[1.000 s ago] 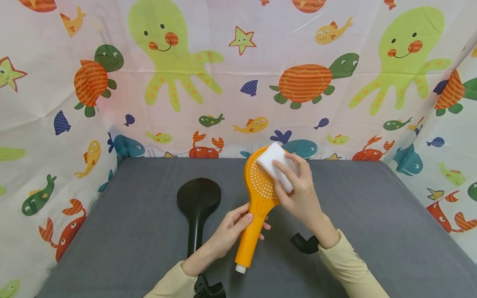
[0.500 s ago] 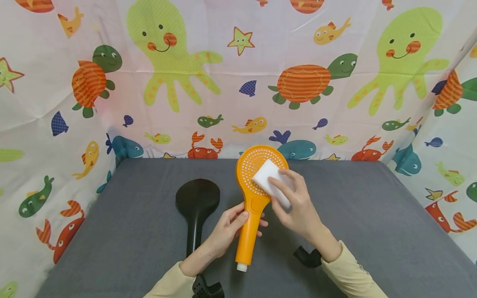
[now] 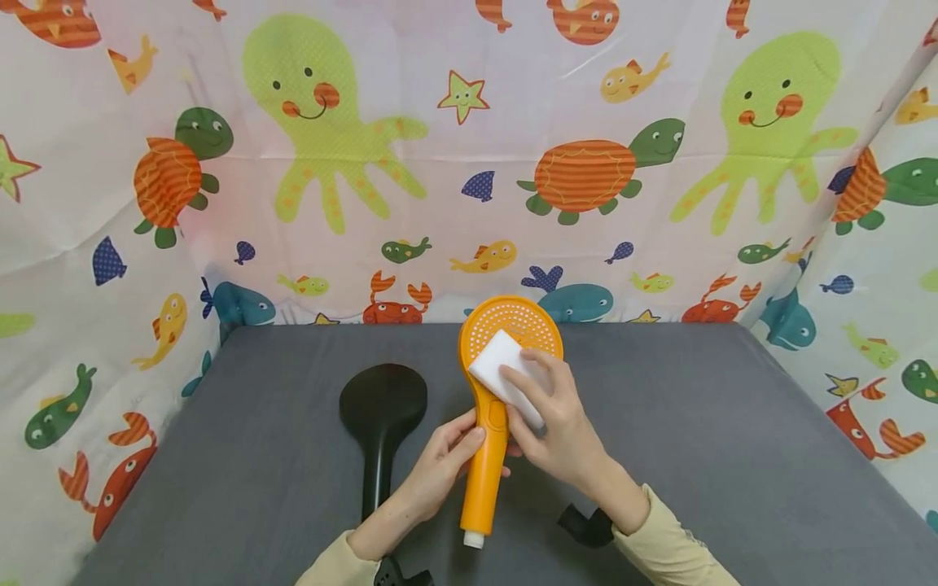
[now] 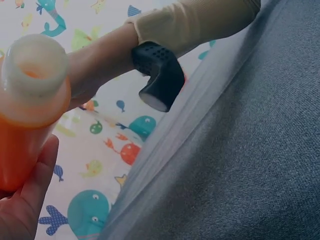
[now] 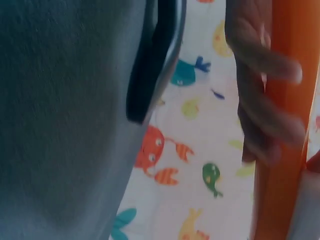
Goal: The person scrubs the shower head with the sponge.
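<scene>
An orange shower head (image 3: 484, 484) is held up over the table, its perforated face toward the head camera. My left hand (image 3: 436, 468) grips its handle just below the button, and in the right wrist view that hand's fingers (image 5: 272, 107) curl around the handle. My right hand (image 3: 564, 427) pinches a white sponge (image 3: 501, 366) between thumb and fingers, against the lower part of the nozzle face. The sponge hides several nozzles there. In the left wrist view the handle's hollow white end (image 4: 35, 75) faces the camera.
A black shower head (image 3: 383, 407) lies face down to the left, its handle end hidden behind my left forearm. Grey cloth (image 3: 718, 439) covers the table. Behind it hangs a curtain (image 3: 447, 195) printed with sea animals. Black wrist mounts (image 3: 586, 525) are on both forearms.
The sponge in my right hand has slid down and left across the nozzle face toward the handle. The orange shower head has turned more upright, with my left hand keeping its grip.
</scene>
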`<state>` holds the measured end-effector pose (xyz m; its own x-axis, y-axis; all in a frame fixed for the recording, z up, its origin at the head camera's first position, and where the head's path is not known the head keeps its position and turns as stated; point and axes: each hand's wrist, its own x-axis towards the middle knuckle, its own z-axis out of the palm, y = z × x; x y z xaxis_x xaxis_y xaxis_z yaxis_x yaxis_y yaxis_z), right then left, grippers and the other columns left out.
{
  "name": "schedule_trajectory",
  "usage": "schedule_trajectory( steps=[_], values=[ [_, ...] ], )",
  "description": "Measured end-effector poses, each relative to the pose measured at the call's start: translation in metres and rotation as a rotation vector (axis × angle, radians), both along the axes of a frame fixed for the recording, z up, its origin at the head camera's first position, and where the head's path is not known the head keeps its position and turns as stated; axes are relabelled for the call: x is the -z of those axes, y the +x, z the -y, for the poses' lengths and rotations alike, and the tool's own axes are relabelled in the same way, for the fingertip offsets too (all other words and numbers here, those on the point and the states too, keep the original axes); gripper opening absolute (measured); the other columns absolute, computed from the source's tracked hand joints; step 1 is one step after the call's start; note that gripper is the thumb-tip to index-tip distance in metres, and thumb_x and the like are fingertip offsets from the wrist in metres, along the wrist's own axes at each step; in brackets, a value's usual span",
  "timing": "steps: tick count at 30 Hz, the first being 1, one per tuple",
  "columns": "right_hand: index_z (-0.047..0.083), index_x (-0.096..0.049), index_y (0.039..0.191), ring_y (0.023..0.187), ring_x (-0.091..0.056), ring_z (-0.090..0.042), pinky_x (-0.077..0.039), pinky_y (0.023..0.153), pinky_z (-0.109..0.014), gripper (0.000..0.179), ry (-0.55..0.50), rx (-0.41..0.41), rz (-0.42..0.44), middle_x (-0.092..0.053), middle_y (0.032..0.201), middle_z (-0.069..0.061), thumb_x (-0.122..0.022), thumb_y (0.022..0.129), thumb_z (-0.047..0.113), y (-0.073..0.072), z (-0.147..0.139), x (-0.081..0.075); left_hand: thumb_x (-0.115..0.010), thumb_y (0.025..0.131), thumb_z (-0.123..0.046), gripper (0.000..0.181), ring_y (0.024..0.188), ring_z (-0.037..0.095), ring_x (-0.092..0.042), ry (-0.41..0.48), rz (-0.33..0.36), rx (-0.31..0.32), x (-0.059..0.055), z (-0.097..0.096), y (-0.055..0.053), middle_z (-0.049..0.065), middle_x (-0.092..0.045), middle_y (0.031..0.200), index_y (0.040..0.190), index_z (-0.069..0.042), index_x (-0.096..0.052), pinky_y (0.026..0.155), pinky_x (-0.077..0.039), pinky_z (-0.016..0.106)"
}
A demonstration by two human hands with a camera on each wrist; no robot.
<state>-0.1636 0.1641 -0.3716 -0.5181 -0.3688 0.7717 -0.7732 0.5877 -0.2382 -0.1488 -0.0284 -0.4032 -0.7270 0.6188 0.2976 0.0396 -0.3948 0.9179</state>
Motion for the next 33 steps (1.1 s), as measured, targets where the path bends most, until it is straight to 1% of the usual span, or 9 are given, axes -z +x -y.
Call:
schedule_trajectory(
  steps=[7, 9, 11, 16, 19, 22, 26, 28, 33],
  values=[
    [0.006, -0.057, 0.122, 0.118, -0.035, -0.038, -0.038, 0.09, -0.056, 0.044, -0.088, 0.102, -0.02, -0.038, 0.131, -0.024, -0.065, 0.079, 0.006, -0.012, -0.009, -0.005, -0.033, 0.102, -0.014, 0.041, 0.098, 0.02, -0.063, -0.02, 0.019, -0.01, 0.0, 0.001, 0.002, 0.015, -0.055, 0.113, 0.138, 0.007, -0.032, 0.08, -0.052, 0.037],
    [0.004, -0.056, 0.123, 0.118, -0.035, -0.038, -0.041, 0.088, -0.055, 0.045, -0.103, 0.122, -0.021, -0.037, 0.131, -0.025, -0.066, 0.078, 0.005, -0.013, -0.008, -0.005, -0.033, 0.102, -0.014, 0.042, 0.1, 0.022, -0.062, -0.015, 0.039, -0.012, 0.001, 0.001, 0.002, 0.014, -0.056, 0.114, 0.138, 0.007, -0.032, 0.081, -0.052, 0.037],
    [0.003, -0.056, 0.123, 0.117, -0.035, -0.038, -0.044, 0.085, -0.054, 0.04, -0.11, 0.104, -0.022, -0.036, 0.13, -0.025, -0.063, 0.084, 0.011, -0.01, -0.004, -0.004, -0.034, 0.102, -0.015, 0.042, 0.102, 0.023, -0.061, -0.008, 0.069, -0.017, 0.001, 0.002, 0.001, 0.019, -0.054, 0.116, 0.139, 0.005, -0.033, 0.082, -0.051, 0.038],
    [0.006, -0.056, 0.123, 0.114, -0.039, -0.036, -0.048, 0.079, -0.05, 0.038, -0.054, -0.007, -0.031, -0.039, 0.128, -0.025, -0.048, 0.094, 0.03, 0.007, 0.011, 0.001, -0.036, 0.101, -0.014, 0.041, 0.1, 0.024, -0.059, 0.009, 0.134, -0.054, -0.001, 0.005, -0.002, 0.017, -0.053, 0.119, 0.138, 0.005, -0.034, 0.086, -0.049, 0.035],
    [0.007, -0.058, 0.122, 0.111, -0.041, -0.036, -0.048, 0.078, -0.048, 0.036, 0.001, -0.087, -0.084, -0.041, 0.126, -0.025, -0.049, 0.093, 0.027, 0.019, 0.018, 0.005, -0.037, 0.1, -0.011, 0.037, 0.093, 0.017, -0.057, 0.027, 0.152, -0.096, -0.004, 0.007, -0.003, 0.006, -0.054, 0.111, 0.133, 0.006, -0.039, 0.086, -0.048, 0.029],
    [0.005, -0.059, 0.12, 0.111, -0.041, -0.035, -0.046, 0.085, -0.045, 0.035, 0.047, -0.216, -0.141, -0.043, 0.124, -0.025, -0.05, 0.091, 0.022, 0.028, 0.023, 0.01, -0.038, 0.1, -0.012, 0.029, 0.088, 0.011, -0.056, 0.061, 0.151, -0.126, -0.005, 0.011, -0.005, 0.001, -0.057, 0.104, 0.123, 0.002, -0.048, 0.08, -0.049, 0.024],
    [0.001, -0.059, 0.118, 0.112, -0.041, -0.037, -0.04, 0.096, -0.041, 0.035, 0.091, -0.357, -0.205, -0.043, 0.123, -0.028, -0.05, 0.088, 0.017, 0.03, 0.025, 0.013, -0.037, 0.098, -0.012, 0.028, 0.084, 0.008, -0.057, 0.1, 0.122, -0.133, -0.005, 0.015, -0.006, -0.002, -0.059, 0.102, 0.121, -0.005, -0.051, 0.074, -0.049, 0.022],
    [0.001, -0.059, 0.118, 0.112, -0.041, -0.038, -0.04, 0.097, -0.041, 0.034, 0.088, -0.333, -0.223, -0.043, 0.123, -0.029, -0.051, 0.089, 0.017, 0.025, 0.024, 0.011, -0.036, 0.099, -0.01, 0.03, 0.087, 0.009, -0.056, 0.118, 0.121, -0.114, -0.005, 0.015, -0.007, -0.001, -0.058, 0.106, 0.125, -0.003, -0.049, 0.078, -0.049, 0.022],
    [0.005, -0.056, 0.124, 0.113, -0.04, -0.036, -0.046, 0.083, -0.048, 0.036, 0.044, -0.124, -0.206, -0.041, 0.127, -0.027, -0.05, 0.094, 0.023, 0.01, 0.021, 0.001, -0.032, 0.101, -0.007, 0.037, 0.097, 0.017, -0.056, 0.119, 0.117, -0.024, -0.005, 0.013, -0.007, 0.008, -0.052, 0.117, 0.136, 0.006, -0.034, 0.089, -0.047, 0.03]
  ],
)
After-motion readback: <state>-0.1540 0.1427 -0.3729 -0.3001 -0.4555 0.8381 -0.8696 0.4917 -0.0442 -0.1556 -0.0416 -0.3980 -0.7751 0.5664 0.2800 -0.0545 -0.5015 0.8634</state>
